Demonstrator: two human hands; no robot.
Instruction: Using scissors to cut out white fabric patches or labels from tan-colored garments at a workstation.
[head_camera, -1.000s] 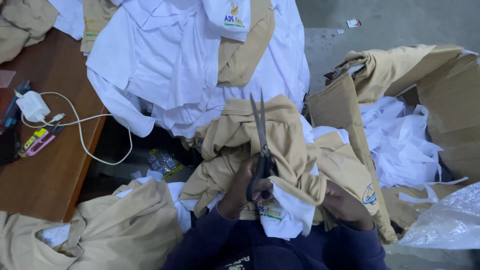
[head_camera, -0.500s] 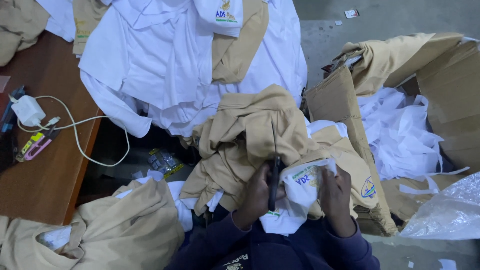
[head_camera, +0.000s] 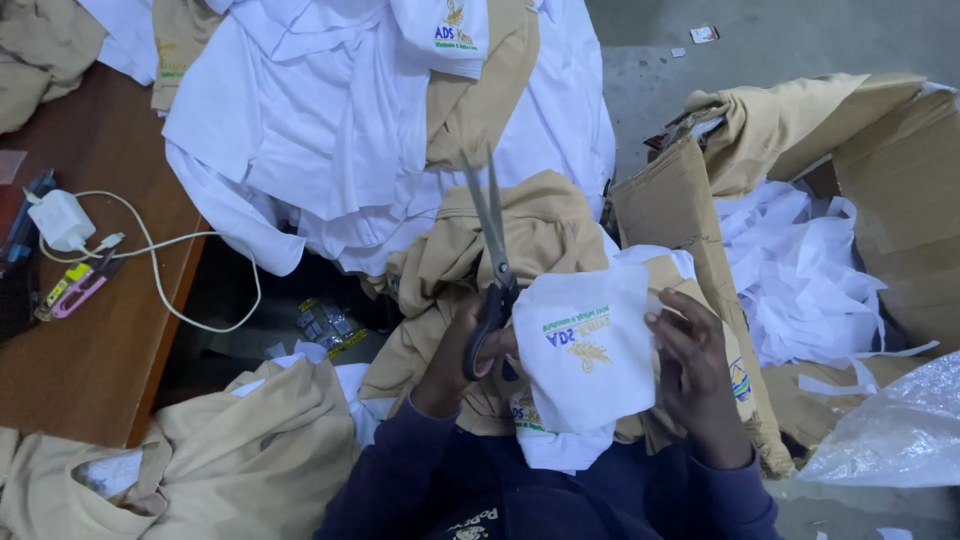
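A white cloth piece with a small printed picture on it is held up in front of the person's chest. It hangs just over a tan garment that lies in the person's lap.

The right hand is at the right edge of the white cloth piece. Its fingers are curled a little and pinch that edge, with the thumb behind where I cannot see it.

The left hand is just left of the white cloth piece. Its fingers are closed through the dark handles of a pair of scissors. The long blades point up and away from the cloth. They are only a tiny bit apart, almost shut. The blades do not touch the white cloth piece.

Above the white cloth piece, farther from the person, is a big pile of white shirts with tan parts on them.

To the right of the white cloth piece stands an open cardboard box. Inside it are lots of white scraps. Near the box's lower corner is a clear plastic bag.

To the left of the white cloth piece, well apart, is a brown wooden table. On it lie a white charger with a long cord. Below the table is another tan garment heap.
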